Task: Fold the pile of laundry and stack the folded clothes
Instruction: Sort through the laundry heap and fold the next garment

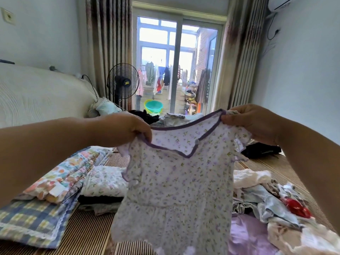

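Pinching one shoulder each, left hand [128,129] and right hand [252,120] hold a white floral purple-trimmed dress [176,190] hanging between them, crumpled laundry pile [276,208] below the right hand.

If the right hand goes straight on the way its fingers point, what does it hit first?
The right hand, pinching the floral dress at one shoulder, points across the neckline, so it would probably meet the left hand gripping the other shoulder first, though depth is unclear.

We are in a home bedroom: a padded headboard [36,92], curtains [110,43], and a balcony door [176,67] with hanging washing [156,78].
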A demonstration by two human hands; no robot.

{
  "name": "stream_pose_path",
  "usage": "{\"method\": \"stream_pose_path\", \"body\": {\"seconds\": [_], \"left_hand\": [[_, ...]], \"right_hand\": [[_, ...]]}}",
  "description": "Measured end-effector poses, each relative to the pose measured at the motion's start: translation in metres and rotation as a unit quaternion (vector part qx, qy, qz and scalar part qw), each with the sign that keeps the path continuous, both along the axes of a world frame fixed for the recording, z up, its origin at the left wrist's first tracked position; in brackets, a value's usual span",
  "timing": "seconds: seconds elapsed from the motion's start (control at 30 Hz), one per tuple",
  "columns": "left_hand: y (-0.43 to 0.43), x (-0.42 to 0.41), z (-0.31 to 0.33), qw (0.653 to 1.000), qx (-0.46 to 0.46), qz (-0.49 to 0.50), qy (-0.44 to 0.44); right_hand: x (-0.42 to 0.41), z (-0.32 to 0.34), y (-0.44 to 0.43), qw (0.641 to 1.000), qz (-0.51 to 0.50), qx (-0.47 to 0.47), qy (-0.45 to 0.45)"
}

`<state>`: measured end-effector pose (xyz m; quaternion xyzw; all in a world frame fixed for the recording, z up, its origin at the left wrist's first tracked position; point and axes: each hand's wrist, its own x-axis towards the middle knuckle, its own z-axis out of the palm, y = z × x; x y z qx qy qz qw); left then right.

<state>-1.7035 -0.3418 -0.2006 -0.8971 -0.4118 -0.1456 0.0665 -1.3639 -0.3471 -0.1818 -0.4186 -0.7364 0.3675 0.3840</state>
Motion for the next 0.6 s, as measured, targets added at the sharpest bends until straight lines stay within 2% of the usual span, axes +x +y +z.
{"method": "stream_pose_path", "body": {"seconds": [0.03, 0.1, 0.17, 0.3, 0.43, 0.53, 0.6], "left_hand": [[-0.001, 0.001, 0.001, 0.998, 0.040, 0.010, 0.048], [-0.003, 0.002, 0.000, 0.994, 0.083, 0.038, 0.061], [-0.004, 0.000, -0.004, 0.996, 0.077, 0.041, -0.003], [-0.008, 0.002, -0.005, 0.979, -0.031, 0.045, -0.196], [-0.006, 0.008, 0.001, 0.929, -0.177, 0.086, -0.315], [0.006, 0.024, 0.005, 0.848, -0.303, 0.160, -0.405], [0.007, 0.041, 0.006, 0.806, -0.357, 0.201, -0.428]], "right_hand": [[0.000, -0.001, 0.000, 1.000, 0.001, 0.000, -0.007], [0.000, -0.004, 0.001, 1.000, 0.010, -0.005, -0.017], [0.000, -0.006, 0.001, 0.999, 0.023, -0.015, -0.016], [0.003, -0.007, 0.002, 0.998, 0.041, -0.056, 0.009], [-0.007, -0.009, -0.003, 0.989, -0.009, -0.090, 0.115], [-0.033, -0.019, -0.005, 0.979, -0.144, -0.081, 0.118], [-0.054, -0.026, -0.004, 0.969, -0.210, -0.063, 0.113]]}}
